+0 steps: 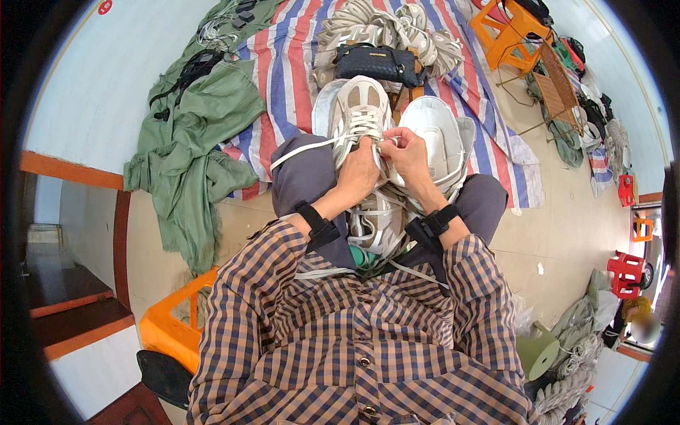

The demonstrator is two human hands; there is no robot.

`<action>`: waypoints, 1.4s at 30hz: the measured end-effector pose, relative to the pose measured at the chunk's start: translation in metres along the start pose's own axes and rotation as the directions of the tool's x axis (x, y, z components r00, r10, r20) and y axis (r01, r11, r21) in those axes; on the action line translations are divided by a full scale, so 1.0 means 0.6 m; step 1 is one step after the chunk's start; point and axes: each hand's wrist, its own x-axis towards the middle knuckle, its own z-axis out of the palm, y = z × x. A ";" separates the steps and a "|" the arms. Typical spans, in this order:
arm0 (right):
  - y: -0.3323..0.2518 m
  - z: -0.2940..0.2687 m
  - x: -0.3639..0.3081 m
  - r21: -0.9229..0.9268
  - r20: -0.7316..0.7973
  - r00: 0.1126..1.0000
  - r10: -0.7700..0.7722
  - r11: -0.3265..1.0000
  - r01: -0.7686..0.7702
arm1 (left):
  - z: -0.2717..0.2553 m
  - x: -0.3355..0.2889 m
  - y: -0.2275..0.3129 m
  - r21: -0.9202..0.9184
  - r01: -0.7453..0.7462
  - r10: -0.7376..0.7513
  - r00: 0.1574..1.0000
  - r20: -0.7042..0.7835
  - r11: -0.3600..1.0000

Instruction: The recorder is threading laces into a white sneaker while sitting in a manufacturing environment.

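Observation:
A beige and white sneaker (363, 106) rests over my lap, toe pointing away from me. White shoelace (304, 151) crosses its eyelets, and one loose end trails left over my knee. My left hand (358, 174) grips the sneaker near its tongue, thumb up on the lacing; its other fingers are mostly hidden. On the opening's right side, my right hand (409, 157) pinches the lace between thumb and forefinger. A second beige sneaker (375, 225) lies in my lap under my wrists, with loose laces around it. Pale shoe parts (433, 138) sit just right of my hands.
Ahead, a black handbag (379, 65) stands before a heap of pale shoes (354, 28) on a striped sheet (287, 78). Green cloth (202, 127) lies to the left. Orange stools (173, 319) (506, 35) stand near left and far right; a rattan chair (556, 85) is at right.

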 end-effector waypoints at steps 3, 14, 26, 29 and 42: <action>-0.002 -0.002 -0.006 -0.047 -0.020 0.998 -0.051 0.998 0.050 | 0.002 -0.006 -0.001 0.049 -0.038 0.041 0.998 -0.042 0.998; -0.023 0.002 -0.008 -0.395 0.049 0.994 -0.101 0.912 0.112 | 0.005 -0.008 -0.013 -0.028 -0.069 0.066 0.992 -0.111 0.997; -0.094 -0.028 -0.017 -0.729 0.267 0.844 -0.466 0.475 0.493 | -0.023 -0.084 0.007 0.435 -0.274 0.212 0.959 0.186 0.858; -0.071 -0.004 -0.024 -0.850 0.315 0.858 -0.407 0.282 0.445 | -0.045 -0.104 0.014 0.396 -0.342 0.299 0.939 0.168 0.852; -0.087 0.025 -0.036 -0.790 0.325 0.872 -0.366 0.403 0.463 | -0.098 -0.145 0.022 -0.425 -0.282 0.359 0.927 0.111 0.860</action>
